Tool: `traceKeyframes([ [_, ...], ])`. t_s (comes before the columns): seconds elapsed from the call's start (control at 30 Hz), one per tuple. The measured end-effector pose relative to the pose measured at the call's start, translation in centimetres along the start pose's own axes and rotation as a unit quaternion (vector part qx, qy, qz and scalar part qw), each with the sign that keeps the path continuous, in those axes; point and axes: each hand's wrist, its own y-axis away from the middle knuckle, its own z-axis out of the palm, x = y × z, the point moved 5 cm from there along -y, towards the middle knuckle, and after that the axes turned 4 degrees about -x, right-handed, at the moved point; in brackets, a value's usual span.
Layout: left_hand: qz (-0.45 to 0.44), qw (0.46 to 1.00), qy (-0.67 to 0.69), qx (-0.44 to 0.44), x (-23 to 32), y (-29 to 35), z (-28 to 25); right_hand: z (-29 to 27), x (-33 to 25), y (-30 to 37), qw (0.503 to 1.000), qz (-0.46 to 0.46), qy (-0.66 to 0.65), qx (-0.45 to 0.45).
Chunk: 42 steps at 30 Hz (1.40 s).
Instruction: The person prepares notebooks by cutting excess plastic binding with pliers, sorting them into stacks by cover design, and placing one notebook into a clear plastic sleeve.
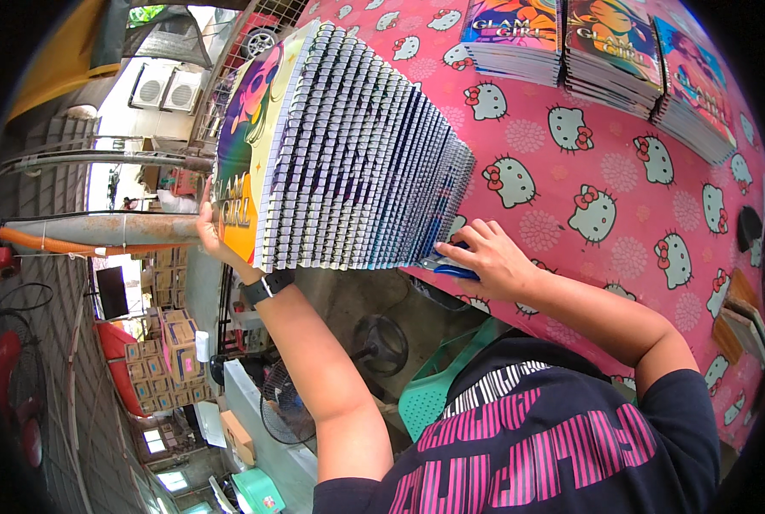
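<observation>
A tall stack of spiral-bound notebooks [348, 154] stands at the table's near left edge, its wire bindings turned toward me. The top cover is yellow and orange with a drawn figure. Against the left edge of that cover, my left hand [217, 236] holds the stack, with some fingers hidden behind it. My right hand [494, 261] is closed around a small blue-handled tool [455, 271] that looks like pliers. The tool's metal end is at the lowest bindings, by the stack's bottom near corner; whether its jaws touch a wire, I cannot tell.
More notebook stacks [614, 64] stand at the far right of the pink table [545, 231], which has a cartoon cat pattern. Wooden blocks [742, 321] lie near its right edge. Below are a green plastic chair [425, 398] and a fan [288, 403]. Metal pipes [117, 231] run at left.
</observation>
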Motion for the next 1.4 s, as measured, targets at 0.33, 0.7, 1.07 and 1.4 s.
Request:
traceKeyframes([
  [0.33,-0.001,1.0,-0.005,-0.007,0.3,0.3,0.9,1.9,1.6,0.2,0.92,0.165,-0.339,-0.111],
  [0.7,-0.01,1.0,0.018,-0.007,0.1,0.3,0.5,1.2,0.7,0.3,0.99,0.057,-0.121,-0.033],
  [1.07,-0.021,0.999,0.025,0.014,-0.3,0.3,0.7,1.1,0.5,0.5,0.997,0.055,-0.015,-0.049],
  [1.4,-0.023,0.999,0.03,-0.015,-0.2,-0.2,-0.6,1.4,0.7,0.6,1.0,-0.005,0.012,-0.02],
])
